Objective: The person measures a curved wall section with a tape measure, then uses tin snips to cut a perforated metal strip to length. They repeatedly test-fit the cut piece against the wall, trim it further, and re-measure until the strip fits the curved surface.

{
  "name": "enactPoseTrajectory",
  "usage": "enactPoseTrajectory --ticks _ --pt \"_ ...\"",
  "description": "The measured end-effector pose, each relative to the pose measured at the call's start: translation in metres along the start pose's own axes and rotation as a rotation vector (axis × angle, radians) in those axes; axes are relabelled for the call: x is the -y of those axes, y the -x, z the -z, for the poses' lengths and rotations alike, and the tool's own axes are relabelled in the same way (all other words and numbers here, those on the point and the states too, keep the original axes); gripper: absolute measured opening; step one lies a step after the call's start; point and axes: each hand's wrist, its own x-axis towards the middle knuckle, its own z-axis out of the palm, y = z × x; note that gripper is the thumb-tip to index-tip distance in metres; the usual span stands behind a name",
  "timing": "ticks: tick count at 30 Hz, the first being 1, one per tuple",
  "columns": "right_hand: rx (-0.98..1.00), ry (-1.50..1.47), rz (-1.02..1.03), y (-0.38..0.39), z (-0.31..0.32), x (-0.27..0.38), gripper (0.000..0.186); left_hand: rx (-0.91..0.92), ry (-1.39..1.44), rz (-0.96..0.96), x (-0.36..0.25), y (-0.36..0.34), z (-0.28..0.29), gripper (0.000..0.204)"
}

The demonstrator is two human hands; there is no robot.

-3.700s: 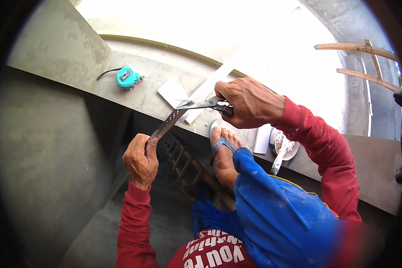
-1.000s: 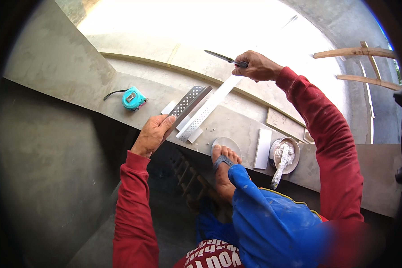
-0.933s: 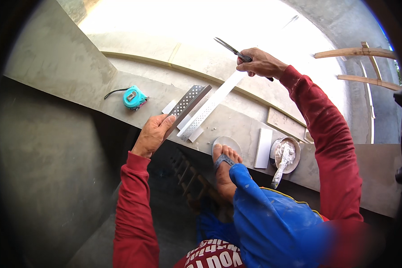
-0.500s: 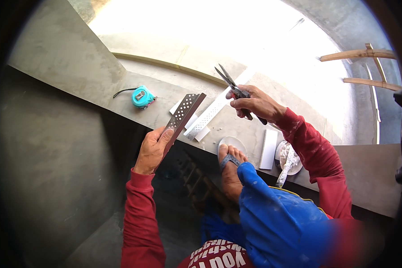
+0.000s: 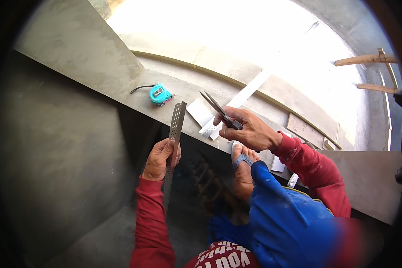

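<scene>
My left hand [image 5: 158, 161] is closed round the middle of a perforated angle strip [image 5: 177, 119], a dark corner bead with rows of holes near its upper end. The strip stands nearly upright over the dark drop below the ledge. To the right, my right hand [image 5: 251, 128] grips a pair of snips [image 5: 215, 106] with dark blades, their tips slightly apart and pointing up and left. The blades and the strip do not touch. Beneath the snips, a white perforated strip [image 5: 250, 91] lies across the ledge, beside a flat white piece [image 5: 200, 111].
A turquoise tape measure [image 5: 160, 94] with a black strap sits on the concrete ledge [image 5: 147, 73]. My sandalled foot [image 5: 244, 167] rests at the ledge's edge. Partly behind my right arm are a white piece [image 5: 278, 164] and a plaster-smeared tool [image 5: 293, 180]. Wooden bars [image 5: 364, 60] stand at far right.
My left hand has turned the corner bead more upright, with its tip lower. The snips have come down with my right hand. The whole view has shifted slightly.
</scene>
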Motion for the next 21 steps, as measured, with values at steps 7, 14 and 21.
enactPoseTrajectory --ticks 7,14,21 --pt "-0.091 0.048 0.162 0.0 -0.026 0.003 0.026 0.062 0.084 -0.01 0.011 0.007 0.003 0.043" --pt "-0.337 -0.408 0.355 -0.021 -0.04 0.011 0.03 -0.205 -0.141 -0.082 0.014 0.017 -0.018 0.046" --pt "-0.373 -0.376 0.358 -0.029 -0.041 0.018 0.028 -0.407 -0.481 -0.274 0.021 0.021 -0.041 0.04"
